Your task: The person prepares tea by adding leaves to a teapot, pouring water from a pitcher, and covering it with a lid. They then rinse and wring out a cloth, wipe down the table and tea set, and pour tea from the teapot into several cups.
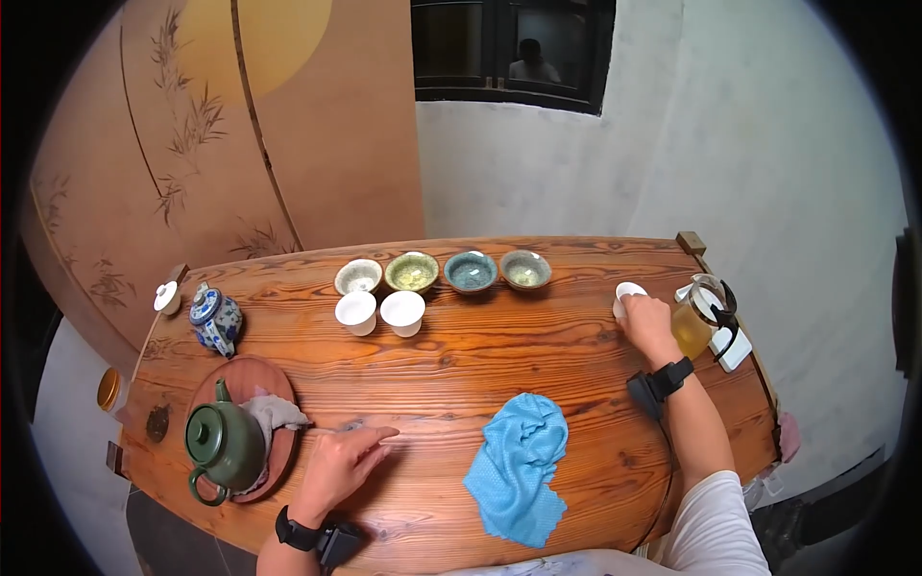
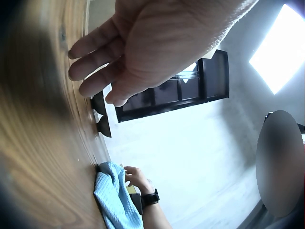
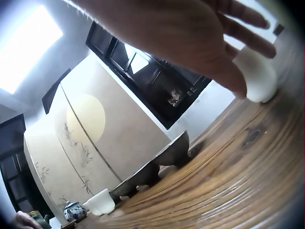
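Note:
At the table's right side the right hand (image 1: 648, 324) holds a small white cup (image 1: 627, 292) between thumb and fingers; the right wrist view shows that cup (image 3: 257, 76) at the wood surface, under the hand (image 3: 190, 43). The left hand (image 1: 338, 468) rests low over the table near the green teapot (image 1: 224, 442), fingers extended and holding nothing. In the left wrist view the fingers of this hand (image 2: 143, 52) are loosely straight. Two white cups (image 1: 356, 312) (image 1: 402, 312) stand in front of several bowls (image 1: 471, 274).
A glass pitcher (image 1: 693, 322) of yellow liquid stands just right of the right hand. A blue cloth (image 1: 521, 470) lies between the arms. On the left are a round tray (image 1: 285, 451) under the green teapot and a blue-and-white teapot (image 1: 215, 319). A cable runs beside the right forearm.

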`<state>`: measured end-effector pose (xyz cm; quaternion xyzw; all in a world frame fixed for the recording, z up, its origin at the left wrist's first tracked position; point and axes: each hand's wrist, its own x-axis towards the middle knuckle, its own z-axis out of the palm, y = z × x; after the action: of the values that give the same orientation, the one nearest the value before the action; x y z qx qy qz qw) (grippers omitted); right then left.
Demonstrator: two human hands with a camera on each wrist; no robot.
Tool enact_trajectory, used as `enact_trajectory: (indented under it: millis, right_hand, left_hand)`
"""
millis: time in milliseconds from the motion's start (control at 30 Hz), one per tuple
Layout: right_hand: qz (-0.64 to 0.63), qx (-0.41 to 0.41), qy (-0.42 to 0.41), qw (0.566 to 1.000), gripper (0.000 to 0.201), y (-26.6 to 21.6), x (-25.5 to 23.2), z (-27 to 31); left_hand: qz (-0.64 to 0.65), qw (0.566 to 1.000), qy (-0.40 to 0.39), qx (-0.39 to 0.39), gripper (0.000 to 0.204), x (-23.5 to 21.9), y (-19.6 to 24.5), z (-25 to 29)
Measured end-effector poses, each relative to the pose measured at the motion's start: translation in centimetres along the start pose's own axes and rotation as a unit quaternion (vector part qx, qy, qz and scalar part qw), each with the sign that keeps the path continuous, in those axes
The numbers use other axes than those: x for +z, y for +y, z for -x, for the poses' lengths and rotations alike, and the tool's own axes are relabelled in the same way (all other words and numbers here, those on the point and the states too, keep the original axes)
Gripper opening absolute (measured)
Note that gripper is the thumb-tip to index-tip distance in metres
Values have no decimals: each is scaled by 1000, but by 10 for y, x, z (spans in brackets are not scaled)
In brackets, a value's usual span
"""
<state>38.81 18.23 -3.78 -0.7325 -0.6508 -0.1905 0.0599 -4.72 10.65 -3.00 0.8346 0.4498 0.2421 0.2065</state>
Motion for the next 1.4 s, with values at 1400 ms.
enact_trajectory:
  millis: [1400]
  right_hand:
    - [-368, -241, 87, 894, 25, -172, -9, -19]
  left_hand:
    - [37, 998, -18, -36, 17, 12, -30, -7]
